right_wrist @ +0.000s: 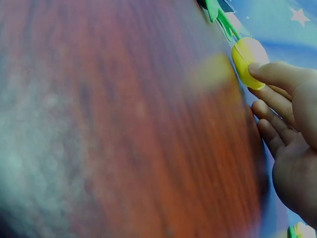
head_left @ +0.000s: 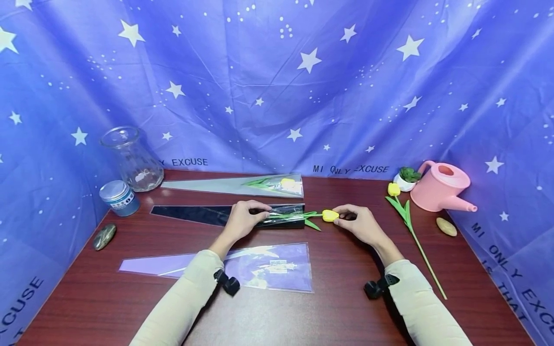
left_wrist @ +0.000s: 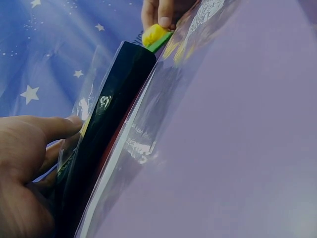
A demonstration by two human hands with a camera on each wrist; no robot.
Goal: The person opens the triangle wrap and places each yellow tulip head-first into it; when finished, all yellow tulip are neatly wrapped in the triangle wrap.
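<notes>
A yellow tulip [head_left: 330,216] lies lengthwise with its green stem inside a black flower sleeve [head_left: 186,214] that has a clear front. My right hand [head_left: 362,222] pinches the bloom between thumb and fingertips, beyond the sleeve's wide mouth; one leaf sticks out there too. At the sleeve's upper side, my left hand [head_left: 244,220] holds the clear film between thumb and fingers. The left wrist view has the left thumb on the film's edge, the other fingers partly hidden behind it. In the right wrist view the thumb presses on the yellow petals [right_wrist: 242,64].
Behind lies a grey sleeve [head_left: 207,187] with a tulip inside; nearer is a purple sleeve [head_left: 242,269]. Left stand a glass vase [head_left: 138,163], a lidded jar [head_left: 119,199] and a dark stone [head_left: 105,237]. Right are a loose tulip [head_left: 409,221], potted plant [head_left: 406,180], pink watering can [head_left: 437,187] and tan stone [head_left: 446,227].
</notes>
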